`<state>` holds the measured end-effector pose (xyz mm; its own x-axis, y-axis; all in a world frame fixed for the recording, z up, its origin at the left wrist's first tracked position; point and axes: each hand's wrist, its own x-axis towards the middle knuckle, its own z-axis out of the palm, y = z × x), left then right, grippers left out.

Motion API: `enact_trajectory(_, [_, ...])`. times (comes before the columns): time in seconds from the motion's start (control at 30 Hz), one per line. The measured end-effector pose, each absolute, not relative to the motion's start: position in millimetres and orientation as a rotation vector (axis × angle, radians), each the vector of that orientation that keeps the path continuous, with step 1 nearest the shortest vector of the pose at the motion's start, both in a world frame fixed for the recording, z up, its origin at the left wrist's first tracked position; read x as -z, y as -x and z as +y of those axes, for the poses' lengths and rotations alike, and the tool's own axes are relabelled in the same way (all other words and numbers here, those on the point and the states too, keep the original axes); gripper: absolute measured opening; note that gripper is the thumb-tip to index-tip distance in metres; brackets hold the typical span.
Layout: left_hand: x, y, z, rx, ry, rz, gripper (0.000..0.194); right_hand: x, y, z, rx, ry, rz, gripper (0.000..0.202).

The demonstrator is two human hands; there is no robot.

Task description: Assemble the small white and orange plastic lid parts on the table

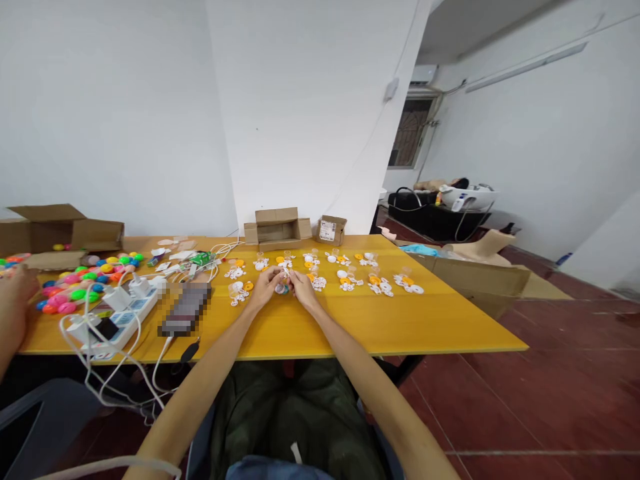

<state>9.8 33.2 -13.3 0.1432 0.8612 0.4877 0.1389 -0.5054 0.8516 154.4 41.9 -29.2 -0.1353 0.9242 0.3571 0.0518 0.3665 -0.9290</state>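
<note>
My left hand point(267, 287) and my right hand point(303, 291) are close together above the table, fingers closed in a pinch. Between their fingertips is a small white plastic part point(286, 267), too small to make out in detail. A clear piece shows just under it, beside the left fingers; I cannot tell whether it is held. Around the hands lie several small groups of parts: white gear-like discs point(319, 284), orange discs point(375, 280) and clear plastic cups point(235, 287).
To the left are a power strip point(131, 319) with chargers and cables, a phone point(186, 309), and many coloured balls point(83, 280). Another person's hand point(17, 293) is at the far left. Open cardboard boxes point(278, 233) stand along the wall. The table edge point(450, 348) runs in front.
</note>
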Motion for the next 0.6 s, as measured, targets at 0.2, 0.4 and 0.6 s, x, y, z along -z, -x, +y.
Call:
enact_trajectory(0.2, [15.9, -9.7, 35.5, -1.459, -1.806, 0.998, 0.026, 25.6, -153.4, 39.8, -1.012, 0.902, -1.464, 0.052])
enact_trajectory(0.4, [15.5, -6.9, 35.6, -1.601, -1.878, 1.164, 0.016, 27.2, -153.6, 40.7, -0.927, 0.912, -1.397, 0.045])
enact_trajectory(0.6, [24.1, -0.1, 43.5, -1.554, -1.919, 1.44, 0.012, 31.5, -156.0, 44.6, -0.83, 0.936, -1.411, 0.032])
